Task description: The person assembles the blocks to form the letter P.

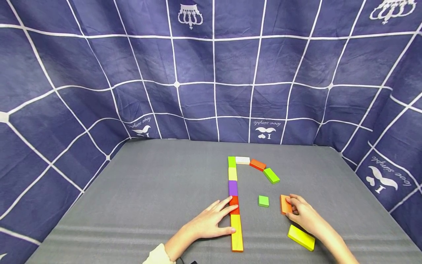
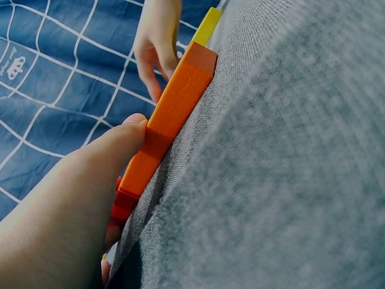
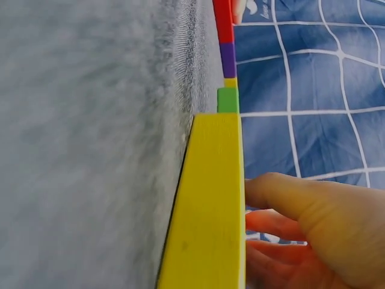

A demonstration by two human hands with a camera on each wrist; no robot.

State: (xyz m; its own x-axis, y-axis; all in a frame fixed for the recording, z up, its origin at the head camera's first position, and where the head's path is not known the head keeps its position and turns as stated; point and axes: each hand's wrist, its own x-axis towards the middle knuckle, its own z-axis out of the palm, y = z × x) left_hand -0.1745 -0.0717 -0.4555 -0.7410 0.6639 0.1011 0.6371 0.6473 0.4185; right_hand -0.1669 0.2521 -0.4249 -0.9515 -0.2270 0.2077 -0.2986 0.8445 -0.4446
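Note:
A straight column of blocks runs front to back: green (image 1: 232,161), pale yellow (image 1: 232,173), purple (image 1: 233,188), red (image 1: 234,209) and a long orange-yellow one (image 1: 236,234). My left hand (image 1: 211,222), fingers spread, rests on the red block and the long block; its thumb touches the long block (image 2: 171,114) in the left wrist view. White (image 1: 243,160), orange-red (image 1: 258,164) and green (image 1: 271,175) blocks curve right from the column's top. My right hand (image 1: 304,214) has its fingertips and thumb at an orange block (image 1: 285,204), pinching its right side.
A small green block (image 1: 263,201) lies between the column and the orange block. A yellow block (image 1: 301,237) lies angled beside the right forearm, large in the right wrist view (image 3: 204,205). Blue cloth with white lines hangs behind the grey table (image 1: 148,183).

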